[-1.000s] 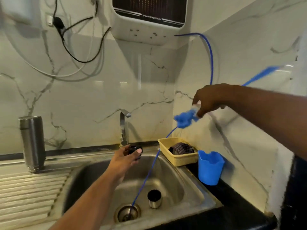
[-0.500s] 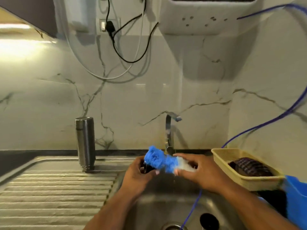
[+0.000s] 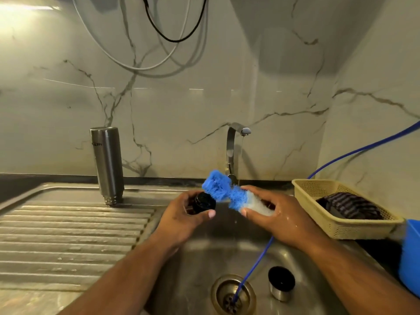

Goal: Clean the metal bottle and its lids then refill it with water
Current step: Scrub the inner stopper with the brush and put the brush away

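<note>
Far left, the metal bottle [image 3: 108, 164] stands mouth down on the ribbed draining board [image 3: 68, 235], well apart from the action and draining, by the look of it. Moving in, the left hand [image 3: 184, 217] is curled round the small black lid [image 3: 204, 202], thumb across the front, with the lid's open face turned up toward the brush. And there's the blue brush [image 3: 223, 192], bristles right against the lid's rim. This is the scrub, and the way to do it well is to push the bristles down into the cavity and twist, turning the lid in the fingers so the threads get worked all the way round. Behind it the tap [image 3: 234, 144] runs a thin stream, so dipping the lid under it between passes should carry the muck away. The right hand [image 3: 279, 214] clenches the brush's pale handle close to the head, a short grip that gives good control. It looks wet, so a firm hold matters. Below in the sink [image 3: 195, 269], a second lid [image 3: 281, 283], cup-shaped, waits near the drain [image 3: 233, 294], where a thin blue tube [image 3: 256, 262] runs down. At the right sit a yellow basket [image 3: 341, 226] and a blue tub [image 3: 410, 258].
</note>
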Demonstrator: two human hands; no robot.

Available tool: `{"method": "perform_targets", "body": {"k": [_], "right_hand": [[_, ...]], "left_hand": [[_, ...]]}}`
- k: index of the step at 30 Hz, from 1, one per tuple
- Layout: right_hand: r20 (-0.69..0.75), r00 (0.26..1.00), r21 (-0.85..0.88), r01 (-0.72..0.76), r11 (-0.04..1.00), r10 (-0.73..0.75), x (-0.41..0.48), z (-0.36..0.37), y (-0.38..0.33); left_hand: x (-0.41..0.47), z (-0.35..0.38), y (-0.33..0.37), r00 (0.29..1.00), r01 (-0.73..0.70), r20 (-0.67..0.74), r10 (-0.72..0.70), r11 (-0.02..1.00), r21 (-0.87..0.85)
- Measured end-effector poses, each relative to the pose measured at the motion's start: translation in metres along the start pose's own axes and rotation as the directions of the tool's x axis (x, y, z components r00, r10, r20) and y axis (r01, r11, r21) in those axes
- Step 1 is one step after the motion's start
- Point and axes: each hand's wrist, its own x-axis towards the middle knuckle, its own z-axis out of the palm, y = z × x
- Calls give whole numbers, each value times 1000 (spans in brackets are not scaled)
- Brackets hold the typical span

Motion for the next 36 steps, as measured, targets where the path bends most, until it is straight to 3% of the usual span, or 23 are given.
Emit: {"method": "perform_targets", "body": {"k": [17,20,23,27,32,36], "right_hand": [[-26,998,-80,52,995,-55,0,13,5],[28,995,-91,101,991,-99,-3,16,-1],[-22,995,-121,93,988,-96,-3,16,-2],[51,987,-144,159,977,-153,-8,16,-9],[-45,995,-137,83,987,-90,-6,17,-3],[38,990,-158,140,977,-135,-11,15,-12]], "left_hand": [[-9,1,10,998,68,-10,-68,996,52],[-10,0,11,997,71,14,-72,996,45],[-9,-1,11,998,63,-4,-63,997,51],[-10,-2,10,997,70,-38,-69,997,25],[-10,-1,11,999,36,-43,-32,994,101],[-14,-2,13,999,36,-33,-34,996,77]]}}
